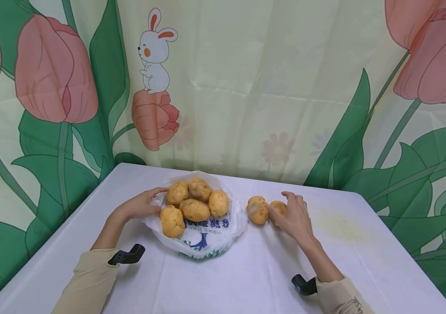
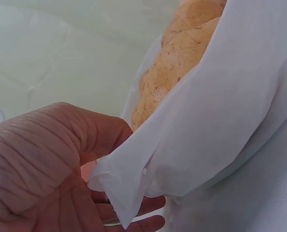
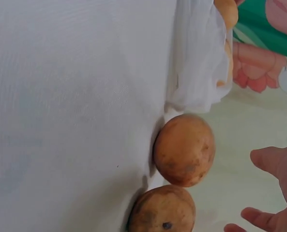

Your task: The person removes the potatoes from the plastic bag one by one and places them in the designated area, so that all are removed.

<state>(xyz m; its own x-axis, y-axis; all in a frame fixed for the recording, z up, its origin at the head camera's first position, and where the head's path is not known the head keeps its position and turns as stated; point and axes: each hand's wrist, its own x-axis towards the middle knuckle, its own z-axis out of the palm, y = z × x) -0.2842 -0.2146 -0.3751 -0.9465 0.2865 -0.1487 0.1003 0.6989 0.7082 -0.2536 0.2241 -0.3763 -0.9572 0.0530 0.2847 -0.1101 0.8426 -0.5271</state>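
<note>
White bag touching L hand; R hand nr 2 potatoes.

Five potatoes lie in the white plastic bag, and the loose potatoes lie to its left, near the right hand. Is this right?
Only the side is wrong: the head view shows the loose potatoes to the right of the white plastic bag, near the right hand. Five potatoes lie inside.

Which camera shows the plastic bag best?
The head view: it shows the plastic bag almost whole, with its printing and five potatoes inside. The left wrist view shows only part of it at the left hand; the right wrist view, only one side, past two loose potatoes.
</note>
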